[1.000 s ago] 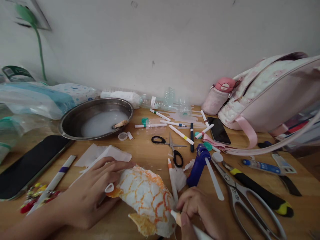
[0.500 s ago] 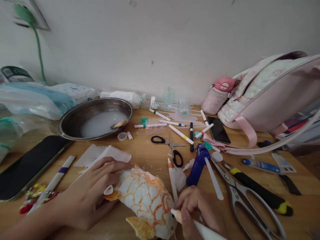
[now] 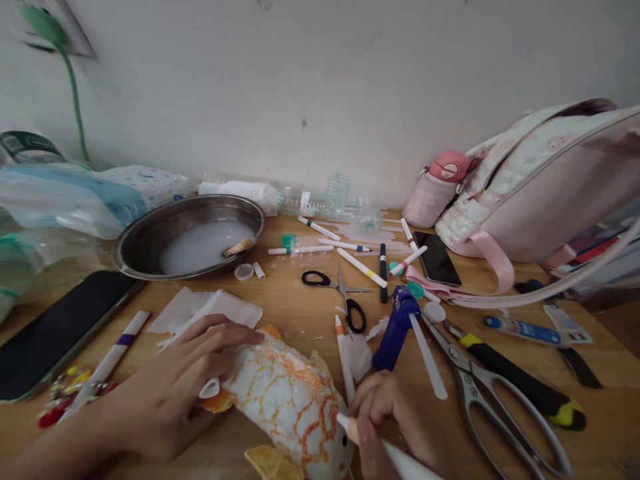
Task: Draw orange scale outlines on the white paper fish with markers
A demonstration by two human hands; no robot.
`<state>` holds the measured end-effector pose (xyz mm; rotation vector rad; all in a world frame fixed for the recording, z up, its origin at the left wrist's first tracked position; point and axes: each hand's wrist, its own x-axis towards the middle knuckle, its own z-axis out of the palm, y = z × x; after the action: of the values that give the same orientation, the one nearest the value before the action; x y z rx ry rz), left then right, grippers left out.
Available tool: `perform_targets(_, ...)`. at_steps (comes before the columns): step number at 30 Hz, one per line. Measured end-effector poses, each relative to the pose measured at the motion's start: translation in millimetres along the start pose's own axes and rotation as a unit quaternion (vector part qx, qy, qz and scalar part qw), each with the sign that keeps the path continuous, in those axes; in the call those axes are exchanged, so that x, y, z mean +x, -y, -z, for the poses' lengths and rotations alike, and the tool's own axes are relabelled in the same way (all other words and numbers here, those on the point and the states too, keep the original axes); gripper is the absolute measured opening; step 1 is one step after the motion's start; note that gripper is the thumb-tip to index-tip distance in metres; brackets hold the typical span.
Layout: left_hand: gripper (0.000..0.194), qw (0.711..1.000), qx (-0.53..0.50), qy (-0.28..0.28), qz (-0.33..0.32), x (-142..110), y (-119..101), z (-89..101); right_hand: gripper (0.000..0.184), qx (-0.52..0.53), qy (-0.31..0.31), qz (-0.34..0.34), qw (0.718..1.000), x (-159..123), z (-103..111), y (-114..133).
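Note:
A white papier-mâché fish (image 3: 280, 390) covered in orange crackle lines lies at the lower middle, with yellow-orange fins and a dark eye spot at its right end. My left hand (image 3: 183, 383) is closed around its left end, fingers over the top; a small white loop (image 3: 210, 388) shows beside them. Between the fingers of my right hand (image 3: 400, 413) is a white marker (image 3: 400, 460), its tip at the fish's right side near the red-orange lines. An orange-banded marker (image 3: 344, 357) lies just behind that hand, beside crumpled tissue (image 3: 359, 357).
Small black scissors (image 3: 345, 293), a blue glue gun (image 3: 395, 333) and large metal shears (image 3: 480, 387) lie nearby. A metal basin (image 3: 190, 267) with cloudy liquid stands back left; a phone (image 3: 65, 327) is at left. Several markers and a pink backpack (image 3: 545, 180) are farther back.
The fish has shifted slightly left and turned a little in my left hand. My right hand's marker tip has moved slightly up and left along the fish's side.

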<state>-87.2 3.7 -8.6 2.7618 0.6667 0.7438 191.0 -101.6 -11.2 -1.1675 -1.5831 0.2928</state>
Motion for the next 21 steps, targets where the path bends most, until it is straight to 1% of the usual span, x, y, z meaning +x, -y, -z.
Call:
perform_targets(5,0.029,1.0,0.005,-0.002,-0.015,2.1,-0.7,0.8,0.02,0.037,0.014,0.005,0.999,-0.3,0.7,-1.2)
perform_targets(9,0.027,1.0,0.014,-0.004,-0.025,3.6,-1.3,1.8,0.02,0.03,0.012,-0.013,0.999,-3.3,-0.4,-0.3)
perform_targets(16,0.036,0.999,0.026,-0.014,-0.032,7.8,-4.4,5.4,0.022,0.016,0.012,-0.015,1.0,-1.7,1.1,2.1)
perform_targets(21,0.036,0.999,0.019,-0.025,-0.038,6.6,-3.2,3.2,0.023,0.014,0.026,-0.033,0.999,-1.2,4.0,2.7)
